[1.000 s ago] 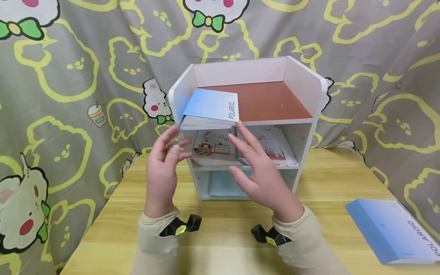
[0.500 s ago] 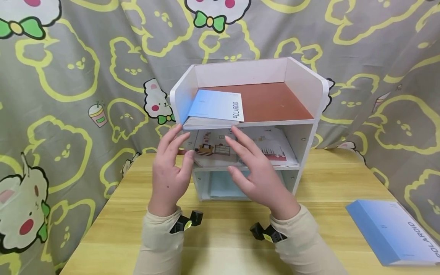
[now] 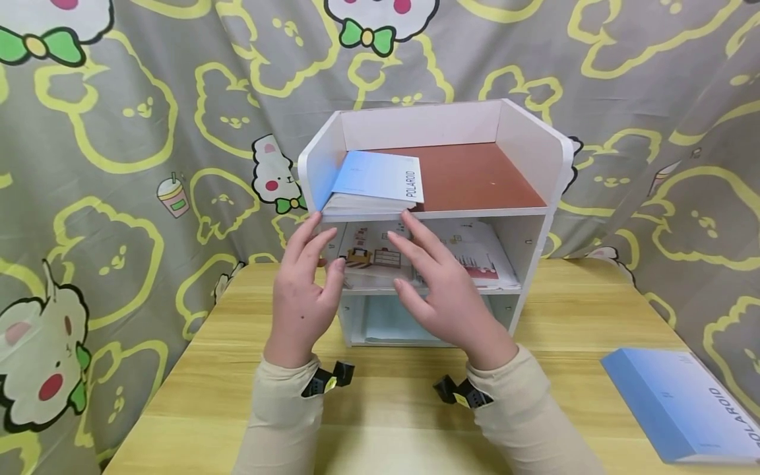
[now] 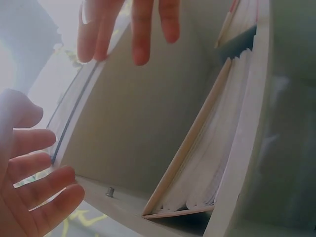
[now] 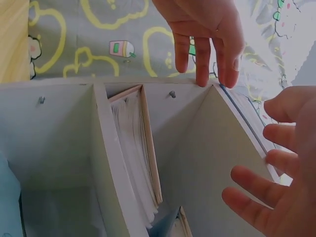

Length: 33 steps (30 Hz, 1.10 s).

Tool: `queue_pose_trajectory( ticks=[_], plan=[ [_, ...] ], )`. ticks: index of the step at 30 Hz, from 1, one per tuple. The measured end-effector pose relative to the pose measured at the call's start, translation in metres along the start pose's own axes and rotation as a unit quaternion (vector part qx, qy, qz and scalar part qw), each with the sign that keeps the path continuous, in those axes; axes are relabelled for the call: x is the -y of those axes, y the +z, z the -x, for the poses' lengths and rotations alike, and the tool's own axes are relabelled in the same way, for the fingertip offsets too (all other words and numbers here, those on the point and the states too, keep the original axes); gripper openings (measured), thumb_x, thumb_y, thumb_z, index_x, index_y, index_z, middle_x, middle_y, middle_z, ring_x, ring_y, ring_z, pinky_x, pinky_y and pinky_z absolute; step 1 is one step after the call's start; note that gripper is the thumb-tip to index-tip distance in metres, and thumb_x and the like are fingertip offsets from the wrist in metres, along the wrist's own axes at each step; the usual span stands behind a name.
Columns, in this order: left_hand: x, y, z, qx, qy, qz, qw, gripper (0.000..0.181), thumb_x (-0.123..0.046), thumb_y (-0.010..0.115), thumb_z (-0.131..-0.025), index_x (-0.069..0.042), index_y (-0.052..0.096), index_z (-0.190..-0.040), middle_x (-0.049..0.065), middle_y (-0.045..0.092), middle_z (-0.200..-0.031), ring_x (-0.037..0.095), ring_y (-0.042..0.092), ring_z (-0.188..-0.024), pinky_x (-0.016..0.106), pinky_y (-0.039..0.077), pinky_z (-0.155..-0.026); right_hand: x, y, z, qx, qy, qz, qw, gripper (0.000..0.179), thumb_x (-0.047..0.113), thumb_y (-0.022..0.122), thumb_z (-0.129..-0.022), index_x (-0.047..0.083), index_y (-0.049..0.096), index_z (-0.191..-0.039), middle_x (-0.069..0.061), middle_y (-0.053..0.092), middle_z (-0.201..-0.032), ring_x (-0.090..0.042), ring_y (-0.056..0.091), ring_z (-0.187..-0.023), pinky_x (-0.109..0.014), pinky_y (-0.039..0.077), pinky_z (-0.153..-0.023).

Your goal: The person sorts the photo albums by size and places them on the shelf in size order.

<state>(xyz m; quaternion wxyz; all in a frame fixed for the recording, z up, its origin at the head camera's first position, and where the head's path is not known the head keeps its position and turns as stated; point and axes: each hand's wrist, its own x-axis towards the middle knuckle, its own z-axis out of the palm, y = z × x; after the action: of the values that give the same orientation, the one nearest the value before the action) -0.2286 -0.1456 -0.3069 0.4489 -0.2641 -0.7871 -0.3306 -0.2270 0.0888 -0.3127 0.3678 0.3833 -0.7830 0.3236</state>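
A blue-and-white photo album (image 3: pixel 380 177) marked POLAROID lies flat at the left end of the white shelf unit's (image 3: pixel 522 211) top board, its page edges facing me. The fingertips of my left hand (image 3: pixel 303 290) are at the album's front left corner, right at the board's edge. My right hand (image 3: pixel 448 293) has its fingers extended, the index fingertip at the album's front right corner. Neither hand grips anything. In the right wrist view, the album's edge (image 5: pixel 247 118) shows beyond the fingers. Both thumbs are held away from it.
Illustrated books (image 3: pixel 380 257) lie on the middle shelf, and a pale blue item (image 3: pixel 394 320) sits on the bottom one. A second POLAROID album (image 3: pixel 683 402) lies on the wooden table (image 3: pixel 208 396) at the right. A patterned curtain (image 3: pixel 136 198) hangs behind.
The album has slid back on the top board, so its front edge no longer overhangs as far. My left hand has shifted rightward and its fingers have straightened; the right hand keeps its pose.
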Motion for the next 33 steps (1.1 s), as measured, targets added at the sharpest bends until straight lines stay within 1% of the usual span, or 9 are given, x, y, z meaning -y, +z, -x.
queue_pose_trajectory(
  ticks=[3, 6, 9, 13, 16, 23, 27, 30, 33],
  plan=[
    [0.001, 0.0, 0.001, -0.004, 0.002, -0.011, 0.9999, 0.04, -0.006, 0.064, -0.093, -0.003, 0.065, -0.133, 0.005, 0.043, -0.156, 0.03, 0.063, -0.089, 0.038, 0.055, -0.08, 0.002, 0.001, -0.002, -0.003, 0.002, 0.034, 0.9994, 0.056, 0.016, 0.067, -0.093, 0.011, 0.055, -0.147, -0.004, 0.03, -0.164, -0.025, 0.044, -0.14, -0.048, 0.047, -0.101],
    [0.003, 0.0, 0.001, -0.009, 0.007, -0.02, 0.9997, 0.04, -0.005, 0.065, -0.091, -0.002, 0.066, -0.131, 0.005, 0.043, -0.156, 0.029, 0.062, -0.087, 0.038, 0.054, -0.078, 0.004, 0.002, -0.003, -0.003, 0.007, 0.08, 0.9968, 0.05, 0.02, 0.066, -0.093, 0.012, 0.06, -0.142, -0.002, 0.03, -0.164, -0.028, 0.056, -0.122, -0.044, 0.054, -0.081],
    [0.004, 0.001, 0.001, -0.013, 0.013, -0.036, 0.9992, 0.039, -0.006, 0.064, -0.091, -0.002, 0.067, -0.129, 0.005, 0.043, -0.156, 0.029, 0.062, -0.088, 0.039, 0.054, -0.076, 0.007, 0.004, -0.005, 0.003, 0.013, 0.126, 0.992, 0.047, 0.022, 0.065, -0.093, 0.011, 0.064, -0.138, 0.001, 0.029, -0.165, -0.027, 0.059, -0.108, -0.036, 0.053, -0.062],
    [0.005, 0.001, 0.001, -0.019, 0.016, -0.065, 0.9976, 0.037, -0.011, 0.062, -0.092, -0.002, 0.069, -0.127, 0.005, 0.044, -0.156, 0.028, 0.063, -0.116, 0.044, 0.057, -0.081, 0.011, 0.005, -0.007, 0.025, 0.018, 0.171, 0.9848, 0.047, 0.024, 0.067, -0.091, 0.011, 0.066, -0.136, 0.0, 0.026, -0.166, -0.031, 0.06, -0.111, -0.034, 0.051, -0.052],
    [0.006, 0.001, 0.003, -0.015, 0.012, -0.091, 0.9957, 0.037, -0.018, 0.058, -0.096, -0.003, 0.069, -0.127, 0.004, 0.043, -0.157, 0.024, 0.052, -0.134, 0.045, 0.058, -0.078, 0.015, 0.005, -0.007, 0.051, 0.024, 0.191, 0.98, 0.049, 0.028, 0.069, -0.09, 0.013, 0.066, -0.137, 0.0, 0.021, -0.167, -0.035, 0.06, -0.113, -0.039, 0.055, -0.054],
    [0.006, -0.001, 0.006, -0.001, 0.006, -0.107, 0.9943, 0.037, -0.022, 0.054, -0.099, -0.005, 0.07, -0.128, 0.002, 0.039, -0.159, 0.024, 0.054, -0.131, 0.036, 0.051, -0.053, 0.016, -0.007, 0.0, 0.082, 0.036, 0.172, 0.981, 0.051, 0.032, 0.067, -0.093, 0.018, 0.062, -0.142, -0.001, 0.025, -0.166, -0.034, 0.057, -0.122, -0.033, 0.053, -0.055],
    [0.006, 0.0, 0.008, 0.012, -0.001, -0.077, 0.9969, 0.037, -0.021, 0.055, -0.099, -0.005, 0.068, -0.13, -0.001, 0.037, -0.16, 0.024, 0.064, -0.119, 0.032, 0.057, -0.061, 0.006, -0.028, 0.019, 0.081, 0.067, 0.155, 0.9823, 0.046, 0.03, 0.068, -0.093, 0.018, 0.065, -0.137, -0.007, 0.043, -0.156, -0.035, 0.055, -0.126, -0.044, 0.057, -0.072],
    [0.005, 0.0, 0.008, 0.022, -0.003, -0.057, 0.9981, 0.037, -0.02, 0.057, -0.099, -0.006, 0.066, -0.132, -0.001, 0.036, -0.161, 0.022, 0.066, -0.114, 0.032, 0.06, -0.072, -0.009, -0.051, 0.04, 0.1, 0.094, 0.145, 0.98, 0.039, 0.024, 0.07, -0.092, 0.014, 0.069, -0.13, -0.011, 0.056, -0.142, -0.035, 0.056, -0.124, -0.056, 0.051, -0.092],
    [0.005, 0.0, 0.007, 0.023, 0.0, -0.05, 0.9985, 0.037, -0.02, 0.057, -0.099, -0.006, 0.066, -0.133, -0.001, 0.035, -0.162, 0.022, 0.064, -0.118, 0.033, 0.06, -0.074, -0.027, -0.076, 0.063, 0.129, 0.119, 0.137, 0.9748, 0.035, 0.019, 0.071, -0.092, 0.01, 0.069, -0.126, -0.011, 0.062, -0.129, -0.035, 0.06, -0.117, -0.057, 0.049, -0.093]
  ],
)
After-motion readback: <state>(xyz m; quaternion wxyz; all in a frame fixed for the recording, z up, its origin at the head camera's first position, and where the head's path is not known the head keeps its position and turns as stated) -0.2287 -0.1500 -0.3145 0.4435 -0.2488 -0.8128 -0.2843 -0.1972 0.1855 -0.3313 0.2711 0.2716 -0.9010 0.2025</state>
